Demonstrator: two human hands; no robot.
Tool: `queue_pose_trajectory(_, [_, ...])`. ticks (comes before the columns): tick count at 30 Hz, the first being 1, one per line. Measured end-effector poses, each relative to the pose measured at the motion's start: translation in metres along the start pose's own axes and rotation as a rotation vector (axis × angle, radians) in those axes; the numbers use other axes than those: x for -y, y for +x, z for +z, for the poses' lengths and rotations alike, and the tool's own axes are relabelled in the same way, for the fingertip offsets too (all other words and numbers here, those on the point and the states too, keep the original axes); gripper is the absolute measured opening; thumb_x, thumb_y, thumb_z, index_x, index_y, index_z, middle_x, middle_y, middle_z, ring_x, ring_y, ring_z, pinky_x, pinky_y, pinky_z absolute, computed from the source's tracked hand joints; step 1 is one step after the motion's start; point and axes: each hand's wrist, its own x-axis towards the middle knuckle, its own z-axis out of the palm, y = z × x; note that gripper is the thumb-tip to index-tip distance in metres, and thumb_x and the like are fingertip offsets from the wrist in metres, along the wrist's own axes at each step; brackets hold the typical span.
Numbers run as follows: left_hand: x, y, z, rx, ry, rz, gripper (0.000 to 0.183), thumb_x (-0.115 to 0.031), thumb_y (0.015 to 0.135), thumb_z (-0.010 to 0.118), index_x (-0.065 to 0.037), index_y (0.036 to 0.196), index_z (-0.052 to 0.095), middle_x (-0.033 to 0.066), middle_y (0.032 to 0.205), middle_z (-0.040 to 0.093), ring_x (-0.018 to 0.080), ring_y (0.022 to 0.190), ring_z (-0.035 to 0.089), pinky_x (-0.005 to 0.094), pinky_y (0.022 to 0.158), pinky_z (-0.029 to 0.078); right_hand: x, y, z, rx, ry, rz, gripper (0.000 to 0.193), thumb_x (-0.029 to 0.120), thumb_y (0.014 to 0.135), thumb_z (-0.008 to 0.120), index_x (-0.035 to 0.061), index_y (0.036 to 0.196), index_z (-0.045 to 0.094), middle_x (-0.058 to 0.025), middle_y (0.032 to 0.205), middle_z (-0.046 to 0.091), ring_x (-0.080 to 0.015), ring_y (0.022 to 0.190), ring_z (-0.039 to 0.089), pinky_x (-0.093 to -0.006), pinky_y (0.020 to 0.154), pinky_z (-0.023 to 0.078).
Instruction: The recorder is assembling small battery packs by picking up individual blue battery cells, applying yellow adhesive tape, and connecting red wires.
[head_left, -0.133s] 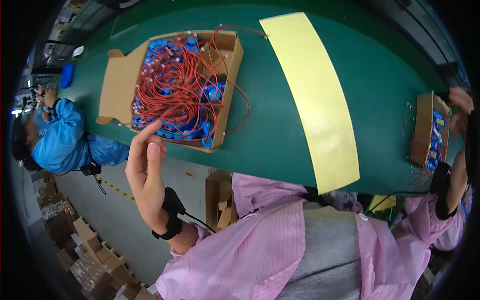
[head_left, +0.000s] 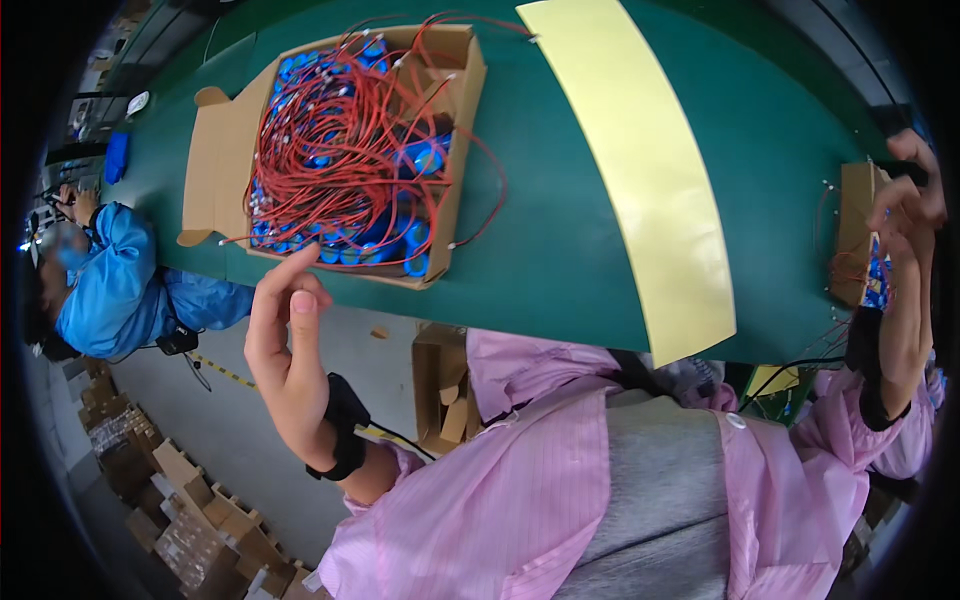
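Note:
My left hand (head_left: 288, 345) is raised at the table's near edge, holding nothing. Its index finger stretches toward the near side of an open cardboard box (head_left: 455, 190), the other fingers are loosely bent, and the thumb stands apart. Inside the box are blue cylindrical pieces (head_left: 424, 158), apparently battery cells, under a tangle of red wires (head_left: 325, 150) with small white connectors. At the far right, my right hand (head_left: 905, 205) is over a smaller cardboard box (head_left: 853, 220) holding similar blue pieces. A dark shape shows among its fingers, which overlap and blur near the dark rim.
A long yellow sheet (head_left: 640, 190) lies across the green table (head_left: 560, 250) between the two boxes. A person in blue (head_left: 120, 270) sits at the left. Cartons (head_left: 190, 530) are stacked on the floor at lower left, and an open carton (head_left: 430, 390) stands below the table edge.
The large box has shifted slightly up and left in view. At the far right, my right hand and forearm have shifted over the small box, covering more of its contents. My left hand keeps its pose.

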Motion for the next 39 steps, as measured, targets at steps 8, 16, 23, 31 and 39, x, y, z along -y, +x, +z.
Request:
queue_pose_trajectory(8, [0.026,0.002,-0.010,-0.034,0.108,0.028,0.026,-0.005,0.092,0.060,0.001,0.117,0.061,0.0014,0.090,0.054,0.0097,0.083,0.049,0.0232,0.078,0.041,0.032,0.012,0.132,0.493,-0.076,-0.032,0.041,0.024,0.071,0.063,0.0040,0.103,0.047,-0.0167,0.099,0.054,-0.0242,0.073,0.054,-0.0316,0.058,0.041])
queue_pose_trajectory(16, [0.030,0.003,-0.001,-0.001,0.216,0.208,0.033,-0.006,0.070,0.078,-0.006,0.101,0.068,0.0037,0.085,0.060,0.0175,0.081,0.051,0.0292,0.071,0.038,0.039,0.025,0.207,0.407,-0.242,-0.053,0.031,0.014,0.080,0.069,0.0076,0.107,0.056,-0.0065,0.084,0.057,-0.0236,0.065,0.058,-0.0348,0.056,0.044])
queue_pose_trajectory(23, [0.025,0.010,0.017,0.014,0.270,0.278,0.032,-0.009,0.068,0.079,-0.008,0.099,0.071,0.0033,0.079,0.056,0.0190,0.079,0.051,0.0311,0.073,0.040,0.048,0.030,0.220,0.368,-0.269,0.129,0.039,0.018,0.080,0.071,0.0032,0.112,0.053,-0.0102,0.088,0.061,-0.0265,0.070,0.063,-0.0373,0.061,0.049])
queue_pose_trajectory(31, [0.019,0.013,0.015,0.089,0.406,0.305,0.036,-0.015,0.068,0.080,-0.009,0.103,0.071,0.0031,0.080,0.054,0.0216,0.078,0.048,0.0323,0.071,0.039,0.045,0.028,0.227,0.283,-0.297,0.124,0.052,0.018,0.078,0.073,0.0022,0.122,0.049,-0.0093,0.087,0.057,-0.0285,0.069,0.060,-0.0383,0.061,0.049])
queue_pose_trajectory(39, [0.017,0.016,0.016,0.105,0.399,0.351,0.029,-0.015,0.064,0.081,-0.008,0.090,0.069,0.0046,0.087,0.057,0.0229,0.084,0.050,0.0344,0.072,0.041,0.046,0.028,0.227,0.277,-0.105,0.148,0.063,0.006,0.073,0.076,0.0070,0.128,0.047,-0.0046,0.106,0.051,-0.0111,0.058,0.050,-0.0238,0.051,0.041])
